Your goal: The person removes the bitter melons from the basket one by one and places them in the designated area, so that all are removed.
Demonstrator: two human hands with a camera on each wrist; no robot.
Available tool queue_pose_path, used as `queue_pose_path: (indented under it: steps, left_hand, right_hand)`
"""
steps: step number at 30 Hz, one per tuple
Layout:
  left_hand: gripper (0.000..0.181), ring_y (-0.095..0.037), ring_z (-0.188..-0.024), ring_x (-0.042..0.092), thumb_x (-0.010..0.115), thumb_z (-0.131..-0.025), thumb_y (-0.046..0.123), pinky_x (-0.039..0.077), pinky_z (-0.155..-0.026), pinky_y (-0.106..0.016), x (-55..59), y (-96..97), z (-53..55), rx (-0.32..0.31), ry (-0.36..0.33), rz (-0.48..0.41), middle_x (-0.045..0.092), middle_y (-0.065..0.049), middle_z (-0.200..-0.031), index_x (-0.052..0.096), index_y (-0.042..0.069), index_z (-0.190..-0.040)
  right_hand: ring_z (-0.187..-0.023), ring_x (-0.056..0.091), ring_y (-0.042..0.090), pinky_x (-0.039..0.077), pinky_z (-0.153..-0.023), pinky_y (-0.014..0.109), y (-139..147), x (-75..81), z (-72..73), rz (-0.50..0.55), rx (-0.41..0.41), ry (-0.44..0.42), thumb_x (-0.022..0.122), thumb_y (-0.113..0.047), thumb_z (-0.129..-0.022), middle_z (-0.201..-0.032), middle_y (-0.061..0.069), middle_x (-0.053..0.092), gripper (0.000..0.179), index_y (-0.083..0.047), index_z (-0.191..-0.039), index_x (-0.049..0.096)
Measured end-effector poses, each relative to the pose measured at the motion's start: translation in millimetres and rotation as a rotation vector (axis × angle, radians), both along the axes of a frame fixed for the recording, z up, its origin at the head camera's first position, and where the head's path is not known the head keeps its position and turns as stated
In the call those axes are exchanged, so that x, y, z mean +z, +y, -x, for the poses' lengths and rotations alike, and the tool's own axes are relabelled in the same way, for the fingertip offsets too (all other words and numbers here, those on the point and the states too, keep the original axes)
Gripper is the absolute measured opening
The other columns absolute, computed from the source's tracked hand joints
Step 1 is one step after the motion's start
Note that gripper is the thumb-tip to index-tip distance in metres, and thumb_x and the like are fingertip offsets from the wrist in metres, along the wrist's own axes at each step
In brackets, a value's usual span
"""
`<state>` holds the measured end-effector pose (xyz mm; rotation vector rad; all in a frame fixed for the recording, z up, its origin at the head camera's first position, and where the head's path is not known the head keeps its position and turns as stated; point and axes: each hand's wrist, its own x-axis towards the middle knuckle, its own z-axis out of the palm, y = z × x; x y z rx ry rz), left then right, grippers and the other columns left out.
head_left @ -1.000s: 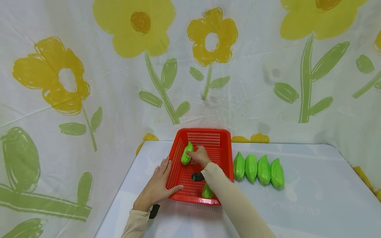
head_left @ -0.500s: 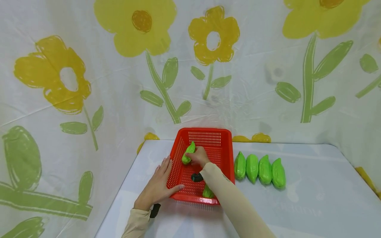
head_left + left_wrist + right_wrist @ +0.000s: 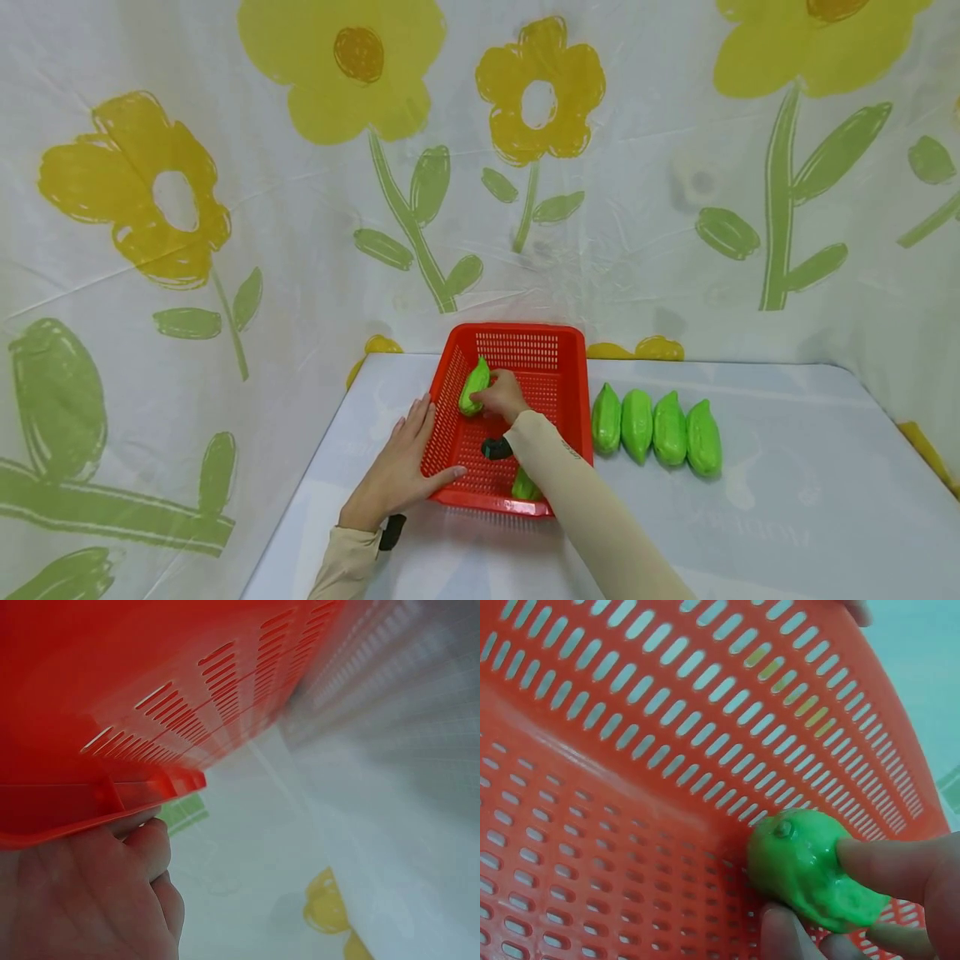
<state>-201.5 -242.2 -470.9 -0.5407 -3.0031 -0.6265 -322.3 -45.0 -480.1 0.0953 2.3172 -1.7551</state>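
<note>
A glossy, lumpy green bitter melon (image 3: 473, 390) is in the back left part of a red plastic basket (image 3: 584, 375). My right hand (image 3: 504, 395) pinches it between thumb and fingers. In the right wrist view, the bitter melon (image 3: 799, 855) shows its stem stub and lies by the slotted wall, the thumb pressed on it. My left hand (image 3: 401, 471) holds the basket's front left corner, thumb over the rim and fingers along the outside. The left wrist view shows that hand (image 3: 97, 892) under the rim. A second bitter melon (image 3: 524, 485) lies at the basket's front, partly behind the right sleeve.
Several more bitter melons (image 3: 669, 428) lie side by side on the pale table (image 3: 795, 492), just right of the basket. A flower-printed white sheet (image 3: 637, 275) hangs behind and to the left. A black wrist strap (image 3: 496, 449) shows below the right hand.
The bitter melon in my right hand tilts a little and shifts very slightly. My left hand and the basket stay in place.
</note>
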Motion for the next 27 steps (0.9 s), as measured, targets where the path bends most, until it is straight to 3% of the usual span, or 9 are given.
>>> queue_pose_path:
  steps: [12, 20, 27]
  left_hand:
    - [0.112, -0.032, -0.164, 0.009, 0.067, -0.088, 0.067, 0.016, -0.133, -0.055, -3.7, 0.5, -0.6, 0.010, -0.011, -0.015, 0.009, -0.011, -0.176, 0.016, 0.003, -0.165]
    - [0.113, -0.033, -0.164, 0.011, 0.066, -0.087, 0.069, 0.017, -0.132, -0.056, -2.5, -0.2, -0.2, 0.004, 0.000, -0.017, 0.011, -0.013, -0.176, 0.018, 0.003, -0.165]
    - [0.113, -0.035, -0.163, 0.013, 0.066, -0.087, 0.069, 0.019, -0.131, -0.057, -2.2, -0.6, 0.4, -0.005, 0.025, -0.033, 0.012, -0.014, -0.175, 0.019, 0.001, -0.164]
  right_hand:
    - [-0.075, 0.073, 0.017, 0.065, -0.069, 0.031, 7, 0.4, 0.5, 0.083, -0.006, -0.127, 0.073, -0.010, -0.095, -0.120, 0.024, 0.072, 0.063, 0.004, -0.150, 0.047]
    - [-0.072, 0.069, 0.016, 0.063, -0.067, 0.029, 13, 7.6, 0.1, 0.167, -0.015, -0.189, 0.071, -0.009, -0.096, -0.125, 0.025, 0.070, 0.065, 0.004, -0.153, 0.043]
    - [-0.079, 0.071, 0.018, 0.064, -0.068, 0.029, 18, 8.7, 6.2, 0.217, -0.011, -0.239, 0.071, -0.007, -0.096, -0.122, 0.022, 0.072, 0.052, 0.002, -0.144, 0.056]
